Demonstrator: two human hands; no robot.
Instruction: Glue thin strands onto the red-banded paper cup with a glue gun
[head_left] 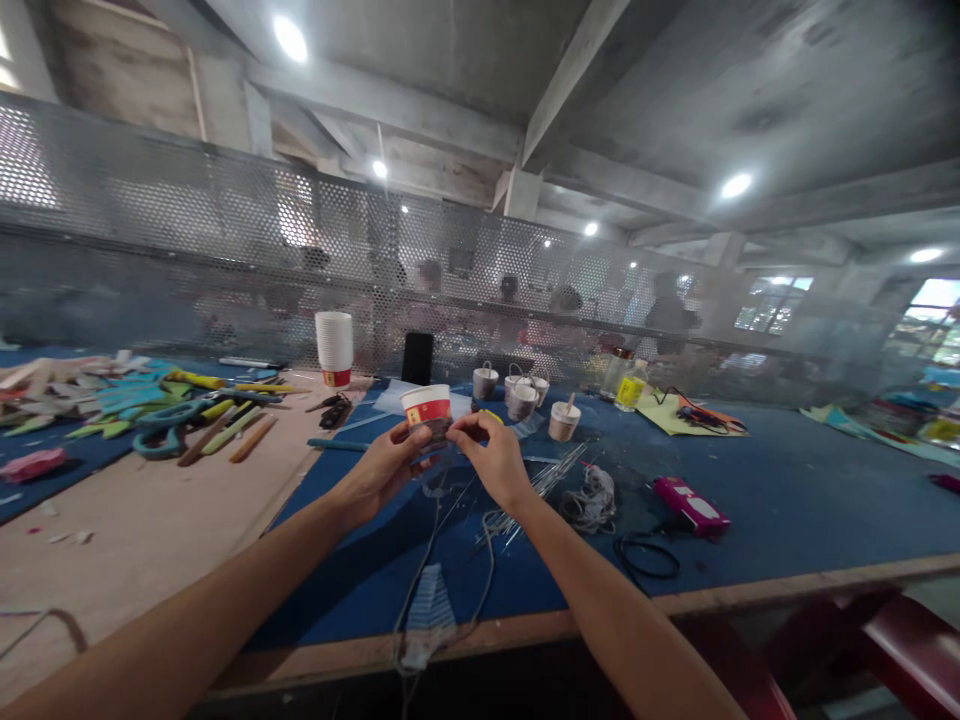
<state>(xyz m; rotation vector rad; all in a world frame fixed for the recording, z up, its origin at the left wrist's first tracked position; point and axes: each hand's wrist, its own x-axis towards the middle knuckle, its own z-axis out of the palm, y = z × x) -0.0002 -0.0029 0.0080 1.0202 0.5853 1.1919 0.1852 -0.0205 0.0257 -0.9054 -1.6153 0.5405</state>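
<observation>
A white paper cup with a red band is held slightly tilted above the blue mat. Grey cord covers its lower part. My left hand closes around the cup's left side and base. At the cup's lower right, my right hand pinches the grey cord, mostly hidden by the fingertips. Below the hands, loose grey cord hangs in strands toward the table's front edge, beside a striped strip. Behind the right hand stand several cord-wrapped cups, some with handles.
A stack of paper cups and a black phone stand at the back. Scissors and tools lie left. To the right are thin sticks, a cord bundle, a magenta device and a yellow-labelled bottle. Perforated panels line the back.
</observation>
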